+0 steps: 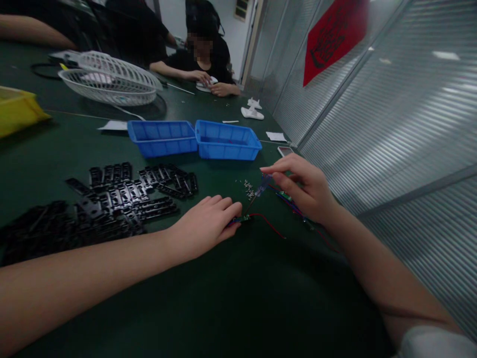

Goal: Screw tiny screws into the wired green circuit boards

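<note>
My right hand (300, 186) is closed around the translucent blue handle of a screwdriver (264, 184), tilted so its thin shaft slants down to the left. The tip meets a small green circuit board (244, 218) with a red wire (270, 224) trailing to the right. Fingers of my left hand (212, 219) pinch the left end of this board against the table and hide part of it. Beyond the board is a scatter of tiny screws (249, 190). More wired boards (286, 196) lie partly under my right hand.
Black plastic parts (126, 196) are heaped on the left. Two blue bins (228, 141) stand ahead, with white fan grilles (112, 82) and a yellow bin (20, 110) farther left. Across the green table a person (204, 54) handles a white part. A glass partition (410, 124) borders the right.
</note>
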Available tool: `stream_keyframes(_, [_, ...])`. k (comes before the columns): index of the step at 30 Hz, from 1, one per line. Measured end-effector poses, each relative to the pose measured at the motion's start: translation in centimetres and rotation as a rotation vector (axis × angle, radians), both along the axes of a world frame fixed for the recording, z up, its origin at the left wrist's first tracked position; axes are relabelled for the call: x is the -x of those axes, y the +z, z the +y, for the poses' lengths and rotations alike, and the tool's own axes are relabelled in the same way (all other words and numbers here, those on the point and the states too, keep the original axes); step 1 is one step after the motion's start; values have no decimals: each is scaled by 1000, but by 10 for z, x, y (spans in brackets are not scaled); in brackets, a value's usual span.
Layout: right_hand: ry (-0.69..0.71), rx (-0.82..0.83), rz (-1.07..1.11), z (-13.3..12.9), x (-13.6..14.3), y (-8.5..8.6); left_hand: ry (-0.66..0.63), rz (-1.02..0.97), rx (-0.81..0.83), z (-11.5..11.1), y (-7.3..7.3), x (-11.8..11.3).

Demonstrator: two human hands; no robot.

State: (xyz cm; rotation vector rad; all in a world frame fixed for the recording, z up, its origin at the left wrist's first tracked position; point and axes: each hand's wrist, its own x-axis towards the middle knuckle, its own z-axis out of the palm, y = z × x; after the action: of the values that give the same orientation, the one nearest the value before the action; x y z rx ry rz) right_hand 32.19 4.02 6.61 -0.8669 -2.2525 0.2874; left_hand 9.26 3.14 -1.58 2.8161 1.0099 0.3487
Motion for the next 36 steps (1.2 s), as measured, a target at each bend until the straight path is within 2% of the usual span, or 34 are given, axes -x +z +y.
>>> stream_keyframes(5, [-10,21,18,1,-1,4,-7,1,-7,0,-2,0])
stream_keyframes(11, [-39,-32,-12,4,-4,7,-5,-7,-3,0,-2,1])
stream_keyframes(14, [-100,-51,-39,4,-2,3,-1,-3,-2,0,-2,0])
stream_keyframes(19, [-179,-43,-178,-3,3,-7,1,-1,-6,-1,-1,0])
stream_keyframes(23, [-270,-32,-305,-10,4,-10,-4,-4,-1,-1,1,1])
stream_keyframes(25, [-195,-5,-267,-10,5,-10,-5,-6,1,-1,1,1])
stream_keyframes(28, [-59,81,-79,-7,7,-15,-6,-5,-3,-1,0,1])
stream_keyframes(30, [-28,98,40,-6,9,-21,-6,-4,-12,-1,-1,0])
stream_keyframes(33, [-11,23,142,-6,10,-28,-2,-4,-19,-1,-1,0])
stream_keyframes(36, [-27,-68,154,-7,10,-28,-2,-5,-9,-1,-1,1])
